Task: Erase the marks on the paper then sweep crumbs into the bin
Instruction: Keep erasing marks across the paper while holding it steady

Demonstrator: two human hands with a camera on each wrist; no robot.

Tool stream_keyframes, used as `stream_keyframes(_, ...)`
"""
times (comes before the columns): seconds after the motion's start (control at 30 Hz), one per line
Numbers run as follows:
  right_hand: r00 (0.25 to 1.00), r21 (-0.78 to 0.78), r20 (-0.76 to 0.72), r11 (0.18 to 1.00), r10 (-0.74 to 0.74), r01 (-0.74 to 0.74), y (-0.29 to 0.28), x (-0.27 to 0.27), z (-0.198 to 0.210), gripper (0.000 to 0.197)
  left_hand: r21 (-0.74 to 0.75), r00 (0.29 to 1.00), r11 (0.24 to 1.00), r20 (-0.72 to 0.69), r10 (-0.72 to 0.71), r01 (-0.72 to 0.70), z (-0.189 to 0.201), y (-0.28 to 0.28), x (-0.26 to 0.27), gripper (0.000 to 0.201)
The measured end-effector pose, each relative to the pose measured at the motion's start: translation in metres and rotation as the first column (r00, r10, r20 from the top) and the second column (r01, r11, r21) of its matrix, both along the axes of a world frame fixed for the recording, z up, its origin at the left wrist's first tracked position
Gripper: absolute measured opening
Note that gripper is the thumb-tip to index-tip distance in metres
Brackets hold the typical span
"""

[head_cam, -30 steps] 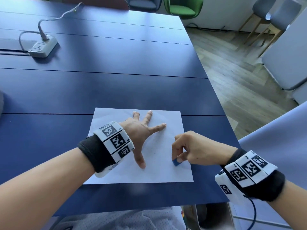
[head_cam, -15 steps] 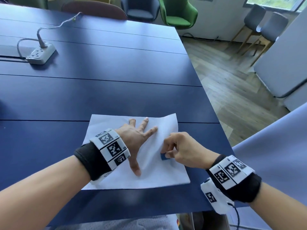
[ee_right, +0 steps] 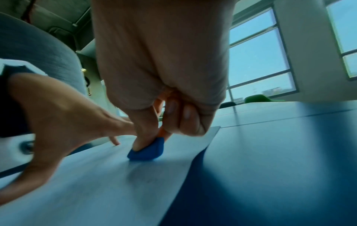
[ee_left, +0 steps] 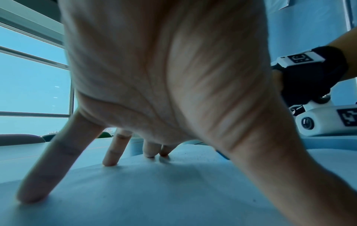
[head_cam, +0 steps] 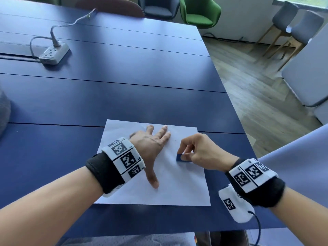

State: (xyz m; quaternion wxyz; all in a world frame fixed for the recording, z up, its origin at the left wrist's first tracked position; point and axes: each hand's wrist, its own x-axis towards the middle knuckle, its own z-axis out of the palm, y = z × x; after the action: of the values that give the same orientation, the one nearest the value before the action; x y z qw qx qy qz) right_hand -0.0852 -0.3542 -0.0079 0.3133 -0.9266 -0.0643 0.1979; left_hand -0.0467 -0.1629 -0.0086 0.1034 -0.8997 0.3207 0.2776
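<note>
A white sheet of paper [head_cam: 179, 189] lies on the blue table [head_cam: 124, 89] near its front edge. My left hand [head_cam: 152, 144] rests spread on the paper's left half, fingertips [ee_left: 110, 163] and thumb pressing it down. My right hand [head_cam: 198, 151] pinches a small blue eraser [head_cam: 179, 158] between thumb and fingers, its lower edge on the paper right of centre. In the right wrist view the eraser [ee_right: 147, 150] sits under the thumb on the paper [ee_right: 96, 183]. Faint specks show on the sheet beside the left fingers. No bin is in view.
A grey power strip [head_cam: 53, 53] with its cable lies at the table's back left. Green and grey chairs [head_cam: 198, 11] stand beyond the far edge. The table's right edge runs close to the paper, with wooden floor [head_cam: 262, 96] and a pale panel [head_cam: 308, 73] beyond.
My right hand has carried the eraser from the paper's lower right edge up and left toward the middle. The paper's far right corner lifted briefly and lies flat again. The left hand's fingers drew closer together.
</note>
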Motion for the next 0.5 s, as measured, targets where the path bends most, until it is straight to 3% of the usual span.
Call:
stream_keyframes(0.07, 0.998, -0.032, -0.039, 0.998, 0.055, -0.057, 0.0, 0.002, 0.004, 0.01, 0.0, 1.0, 1.0, -0.004, -0.001, 0.001, 0.0, -0.001, -0.001, 0.162)
stream_keyframes(0.23, 0.994, -0.014, 0.079, 0.997, -0.073, 0.074, -0.006, 0.013, 0.001, 0.014, -0.01, 0.999, 1.0, -0.031, 0.007, -0.008, -0.003, -0.001, 0.003, 0.165)
stream_keyframes(0.4, 0.996, -0.043, -0.059, 0.997, 0.065, -0.067, -0.006, -0.003, 0.003, 0.015, -0.001, 1.0, 1.0, -0.02, 0.012, -0.012, -0.001, -0.002, -0.001, 0.163)
stream_keyframes(0.5, 0.998, 0.0, 0.051, 0.999, -0.042, 0.042, -0.004, 0.016, -0.002, 0.015, -0.01, 0.999, 1.0, -0.029, 0.015, -0.015, 0.0, -0.002, 0.0, 0.162)
